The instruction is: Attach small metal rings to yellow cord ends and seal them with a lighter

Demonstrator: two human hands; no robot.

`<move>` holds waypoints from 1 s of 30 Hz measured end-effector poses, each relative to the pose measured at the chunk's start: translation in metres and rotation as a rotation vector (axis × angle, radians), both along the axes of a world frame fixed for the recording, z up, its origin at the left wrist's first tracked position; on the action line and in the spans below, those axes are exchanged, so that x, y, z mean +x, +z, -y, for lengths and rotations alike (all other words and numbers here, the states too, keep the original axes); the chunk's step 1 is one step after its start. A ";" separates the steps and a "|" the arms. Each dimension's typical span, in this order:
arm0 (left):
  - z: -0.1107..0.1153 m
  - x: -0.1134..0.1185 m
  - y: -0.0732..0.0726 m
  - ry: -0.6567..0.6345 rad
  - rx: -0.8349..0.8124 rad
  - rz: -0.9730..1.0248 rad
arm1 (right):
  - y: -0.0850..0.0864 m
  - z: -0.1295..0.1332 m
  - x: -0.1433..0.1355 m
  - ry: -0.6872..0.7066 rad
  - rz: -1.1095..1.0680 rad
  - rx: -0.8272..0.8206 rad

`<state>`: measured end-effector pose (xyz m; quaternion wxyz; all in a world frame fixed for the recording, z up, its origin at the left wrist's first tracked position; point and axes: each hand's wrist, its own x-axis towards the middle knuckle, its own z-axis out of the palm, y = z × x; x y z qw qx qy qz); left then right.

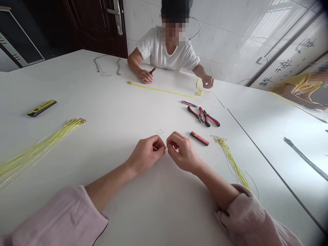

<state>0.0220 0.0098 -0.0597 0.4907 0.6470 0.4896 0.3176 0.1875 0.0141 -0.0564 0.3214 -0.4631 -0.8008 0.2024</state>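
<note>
Left hand point(147, 153) and right hand point(185, 153) nearly meet at the centre of the frame, each with thumb and fingers pinched on a fine yellowish thread point(161, 142) that curves between them; a faint end trails below the left one. Tiny dark specks point(160, 131) dot the white tabletop point(107, 112) just beyond the fingertips. Right of centre lies a red bar with lettering point(199, 138), with two red-and-black pliers point(211, 118) above it and a bundle of yellow cords point(232, 160) to its right. Another, larger yellow bundle point(55, 141) stretches from the left edge, below a yellow-and-black tool point(42, 108). At top centre, a person in white point(174, 56) sits across, one hand point(145, 76) around a dark tool point(153, 70).
</note>
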 end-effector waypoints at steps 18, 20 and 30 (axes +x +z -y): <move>-0.012 -0.006 0.002 0.070 -0.198 0.273 | 0.011 -0.047 0.083 -0.503 0.652 -0.198; -0.011 -0.005 0.001 0.100 -0.170 0.278 | 0.009 -0.048 0.079 -0.536 0.621 -0.146; 0.008 0.005 0.003 0.214 0.121 0.240 | 0.009 -0.005 0.005 -0.183 -0.665 -0.493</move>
